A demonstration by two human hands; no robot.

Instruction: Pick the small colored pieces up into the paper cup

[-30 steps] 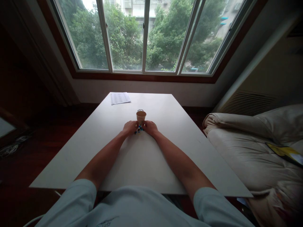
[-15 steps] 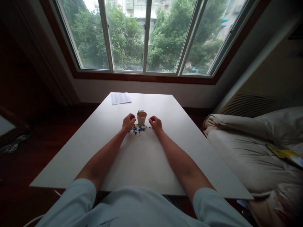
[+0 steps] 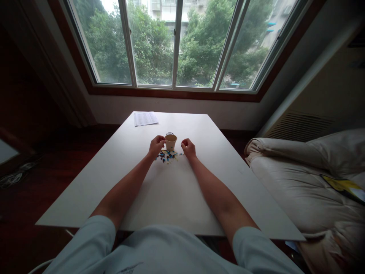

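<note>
A tan paper cup stands upright on the white table. In front of its base lies a loose scatter of small beads in blue, dark and yellowish colours. Close against the cup's left side, my left hand has its thumb and fingertips pinched near the rim; whether they touch the cup is unclear. My right hand is a short way off to the right, fingers curled into a pinch. Anything between the fingertips of either hand is too small to see. Behind the cup, a thin dark loop partly shows.
Printed sheets of paper rest at the table's far left corner. A padded beige seat stands along the right side. Beyond the far edge is a wall with a window. Cables lie on the floor at left.
My left hand has shifted slightly up and right, nearer the cup's rim. My right hand has drawn a little to the right, away from the cup. The cup stays put.
</note>
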